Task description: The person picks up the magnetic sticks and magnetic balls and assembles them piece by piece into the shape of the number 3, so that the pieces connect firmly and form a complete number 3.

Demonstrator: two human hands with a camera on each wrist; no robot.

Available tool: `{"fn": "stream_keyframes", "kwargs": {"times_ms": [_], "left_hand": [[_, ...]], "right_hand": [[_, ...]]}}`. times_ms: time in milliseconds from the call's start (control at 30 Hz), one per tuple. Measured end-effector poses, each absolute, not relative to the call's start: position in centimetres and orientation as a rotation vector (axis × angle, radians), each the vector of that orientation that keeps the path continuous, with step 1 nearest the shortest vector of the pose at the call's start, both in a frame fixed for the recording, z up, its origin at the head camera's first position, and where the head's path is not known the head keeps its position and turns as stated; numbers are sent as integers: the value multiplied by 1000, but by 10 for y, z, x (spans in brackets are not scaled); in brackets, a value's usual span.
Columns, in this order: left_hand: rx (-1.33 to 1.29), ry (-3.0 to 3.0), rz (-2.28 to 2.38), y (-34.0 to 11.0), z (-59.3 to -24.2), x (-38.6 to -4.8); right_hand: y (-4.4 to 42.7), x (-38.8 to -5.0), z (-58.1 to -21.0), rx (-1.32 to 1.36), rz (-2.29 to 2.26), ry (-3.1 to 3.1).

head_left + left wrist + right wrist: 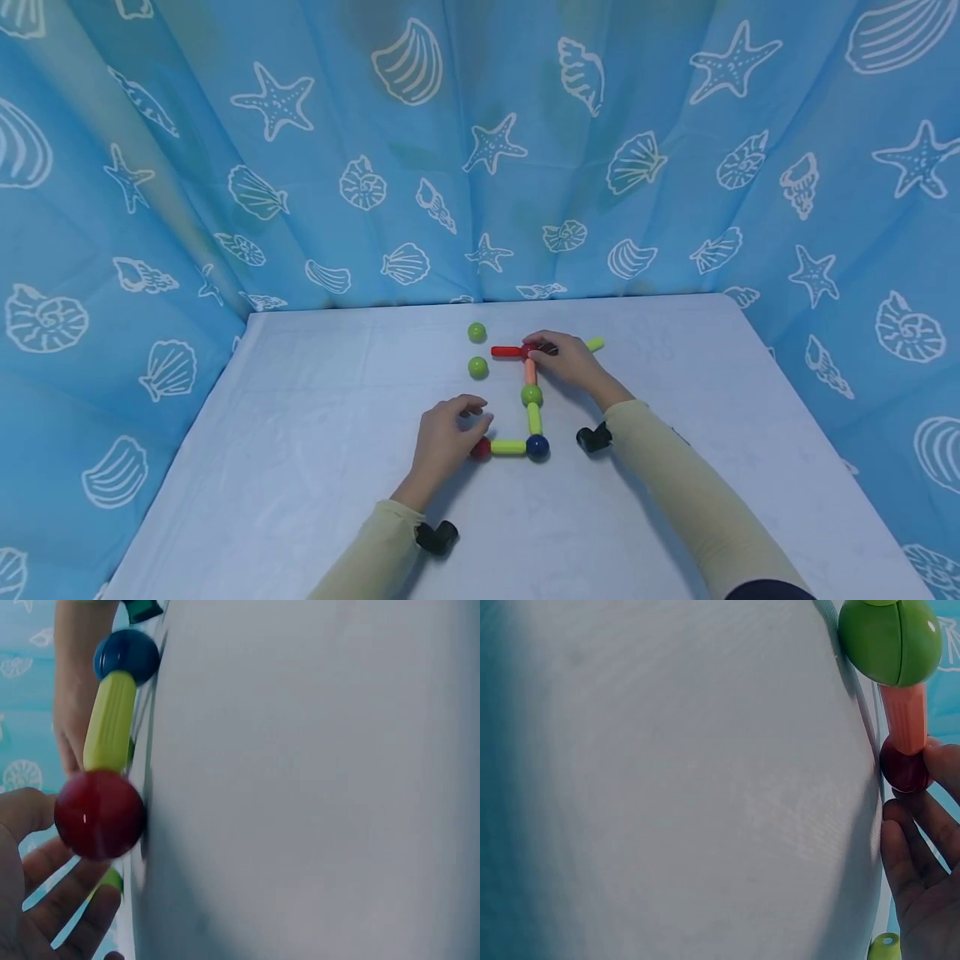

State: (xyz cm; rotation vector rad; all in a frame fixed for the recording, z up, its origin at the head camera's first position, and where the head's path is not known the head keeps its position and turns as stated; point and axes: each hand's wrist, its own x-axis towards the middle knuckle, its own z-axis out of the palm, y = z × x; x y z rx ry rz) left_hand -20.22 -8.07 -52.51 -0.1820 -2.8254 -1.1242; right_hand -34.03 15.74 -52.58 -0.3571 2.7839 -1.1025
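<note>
A chain of balls and rods lies on the white table. A red ball at its near left end joins a yellow-green rod, then a dark blue ball. From there a second yellow-green rod leads to a green ball and a salmon rod. My right hand pinches the far red ball, from which a red rod points left. Beside the near red ball, my left hand has its fingers loosely spread; whether the thumb touches it is unclear.
Two loose green balls are left of the red rod. Past my right hand shows the end of a yellow-green rod. A blue curtain with shells hangs behind the white table. Dark wrist devices sit near both sleeves.
</note>
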Motion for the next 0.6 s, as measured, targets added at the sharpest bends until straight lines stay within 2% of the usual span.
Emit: {"fn": "stream_keyframes", "kwargs": {"times_ms": [600], "left_hand": [[-6, -2807, -971, -99, -531, -241]], "right_hand": [[157, -339, -527, -348, -1133, 2775]]}}
